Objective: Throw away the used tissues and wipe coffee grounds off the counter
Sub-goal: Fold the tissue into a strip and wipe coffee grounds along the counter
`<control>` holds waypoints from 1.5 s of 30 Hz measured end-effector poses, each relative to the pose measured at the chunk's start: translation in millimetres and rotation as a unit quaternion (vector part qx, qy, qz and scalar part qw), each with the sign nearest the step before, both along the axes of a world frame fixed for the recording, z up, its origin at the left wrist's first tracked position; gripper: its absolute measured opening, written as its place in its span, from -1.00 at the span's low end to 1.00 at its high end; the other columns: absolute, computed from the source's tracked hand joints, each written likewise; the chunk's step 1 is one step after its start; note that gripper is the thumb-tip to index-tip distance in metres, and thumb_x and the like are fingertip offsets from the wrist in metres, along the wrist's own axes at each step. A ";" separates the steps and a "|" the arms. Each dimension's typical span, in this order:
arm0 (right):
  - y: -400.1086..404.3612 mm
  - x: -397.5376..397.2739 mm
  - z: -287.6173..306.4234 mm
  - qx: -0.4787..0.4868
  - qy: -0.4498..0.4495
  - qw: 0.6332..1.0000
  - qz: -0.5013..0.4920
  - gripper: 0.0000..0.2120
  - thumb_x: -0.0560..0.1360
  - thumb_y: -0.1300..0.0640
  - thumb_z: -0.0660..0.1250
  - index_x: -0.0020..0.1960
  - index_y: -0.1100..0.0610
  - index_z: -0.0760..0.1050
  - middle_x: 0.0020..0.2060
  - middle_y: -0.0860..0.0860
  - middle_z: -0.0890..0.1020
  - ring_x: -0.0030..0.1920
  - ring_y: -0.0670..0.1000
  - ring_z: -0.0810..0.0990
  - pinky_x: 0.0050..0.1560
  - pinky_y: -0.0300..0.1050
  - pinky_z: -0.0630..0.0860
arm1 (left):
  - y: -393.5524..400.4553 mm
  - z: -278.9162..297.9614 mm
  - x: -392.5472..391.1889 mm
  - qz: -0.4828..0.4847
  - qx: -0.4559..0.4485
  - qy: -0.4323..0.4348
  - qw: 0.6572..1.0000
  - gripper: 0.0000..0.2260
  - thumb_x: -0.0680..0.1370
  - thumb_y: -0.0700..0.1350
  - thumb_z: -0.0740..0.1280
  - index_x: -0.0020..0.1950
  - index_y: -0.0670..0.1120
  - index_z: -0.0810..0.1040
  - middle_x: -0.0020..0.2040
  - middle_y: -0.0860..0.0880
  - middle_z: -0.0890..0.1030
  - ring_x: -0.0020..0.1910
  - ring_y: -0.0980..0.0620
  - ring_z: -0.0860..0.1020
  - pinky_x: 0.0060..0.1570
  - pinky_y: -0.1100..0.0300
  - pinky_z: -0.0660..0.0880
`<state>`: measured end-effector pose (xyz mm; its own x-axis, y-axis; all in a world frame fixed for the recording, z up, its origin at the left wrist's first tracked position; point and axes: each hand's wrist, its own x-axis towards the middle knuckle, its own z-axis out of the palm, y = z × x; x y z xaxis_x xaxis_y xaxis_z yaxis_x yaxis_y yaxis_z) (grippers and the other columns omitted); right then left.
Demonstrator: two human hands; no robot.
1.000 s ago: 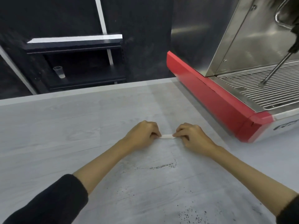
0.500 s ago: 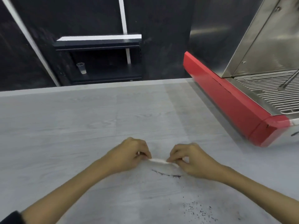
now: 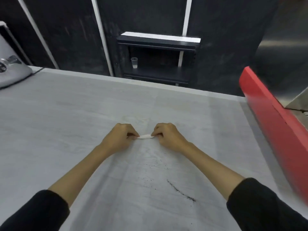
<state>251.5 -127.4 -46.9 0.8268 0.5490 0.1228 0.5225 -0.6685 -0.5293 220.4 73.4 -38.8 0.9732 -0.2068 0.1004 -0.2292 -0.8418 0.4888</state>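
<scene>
A view from a head-worn camera looked down at a pale grey counter (image 3: 66, 114). Both arms reached forward in black sleeves (image 3: 266, 205). The left hand (image 3: 120, 139) and right hand (image 3: 168, 137) were curled into loose fists, each pinching one end of a small folded white tissue (image 3: 144, 136) stretched between them, low over or on the counter; contact could not be told.

Compared with a moment earlier, the hands and tissue had gone farther from the body, away from the grounds. A dark, thin streak of coffee grounds (image 3: 180, 191) now lay well nearer the body than the tissue, with fine specks scattered between. That suggested the hands were resetting for another pull toward the body; the wiping looked unfinished, and nothing had been thrown away yet.

At the right edge stood a red and steel coffee machine (image 3: 275, 124), blurred. At the far left sat a grey appliance (image 3: 11, 72). Behind the counter, a dark shelf (image 3: 158, 42) held a small clear cup (image 3: 134, 62).

No brand, label or writing could be read anywhere.
</scene>
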 end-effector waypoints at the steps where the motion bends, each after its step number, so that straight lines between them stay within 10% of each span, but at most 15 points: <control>1: -2.1 -4.5 0.3 -0.003 -0.004 1.000 0.013 -0.72 0.43 0.43 0.19 0.01 0.25 0.60 -0.06 0.16 0.65 -0.07 0.14 0.57 0.01 -0.05 0.49 | -1.2 -0.8 -8.8 0.005 -0.010 -0.002 1.000 -0.87 0.43 -0.27 0.39 -0.09 -0.12 0.68 -0.13 -0.06 0.68 -0.22 0.05 0.56 -0.10 0.18 0.55; 6: -15.9 -30.7 2.9 -0.033 -0.012 0.998 0.058 -0.71 0.44 0.41 0.20 0.03 0.20 0.60 -0.05 0.12 0.65 -0.06 0.09 0.58 -0.10 -0.24 0.39 | -9.4 -6.7 -45.0 0.018 -0.026 0.003 1.000 -0.88 0.41 -0.24 0.41 -0.11 -0.08 0.68 -0.16 -0.02 0.68 -0.26 0.11 0.56 -0.24 0.49 0.42; 22: -77.7 -134.3 -1.4 -0.018 -0.020 0.989 0.145 -0.74 0.42 0.38 0.24 -0.01 0.17 0.62 -0.11 0.06 0.67 -0.12 -0.01 0.59 -0.22 -0.54 0.29 | -63.4 -13.0 -171.6 0.018 -0.065 0.017 0.998 -0.89 0.39 -0.17 0.45 -0.13 0.01 0.69 -0.20 0.09 0.66 -0.33 0.36 0.50 -0.22 0.46 0.45; 36: -39.5 -84.8 26.4 0.039 0.013 0.995 0.091 -0.84 0.41 0.38 0.32 -0.09 0.25 0.64 -0.14 0.12 0.67 -0.28 -0.12 0.51 -0.24 -0.53 0.37 | -40.0 12.5 -118.7 0.103 -0.066 -0.022 0.992 -0.90 0.43 -0.26 0.39 -0.13 -0.10 0.68 -0.14 -0.07 0.68 -0.20 0.03 0.58 -0.09 0.17 0.55; 40: -3.4 -67.3 6.6 0.002 0.008 0.996 0.088 -0.73 0.42 0.44 0.23 0.00 0.24 0.61 -0.09 0.16 0.65 -0.08 0.12 0.57 -0.08 -0.06 0.54 | -16.5 -5.2 -106.0 0.093 -0.009 -0.019 0.995 -0.85 0.45 -0.27 0.36 -0.07 -0.09 0.67 -0.11 -0.06 0.65 -0.18 0.03 0.55 -0.08 0.08 0.56; 45: 13.5 -84.5 2.1 -0.012 0.000 0.991 0.133 -0.69 0.41 0.45 0.19 0.02 0.23 0.61 -0.06 0.14 0.65 -0.05 0.11 0.56 -0.10 -0.15 0.48 | 1.4 -8.0 -131.4 0.099 -0.013 -0.028 0.995 -0.86 0.42 -0.28 0.40 -0.11 -0.08 0.68 -0.17 -0.04 0.66 -0.24 0.06 0.55 -0.19 0.31 0.47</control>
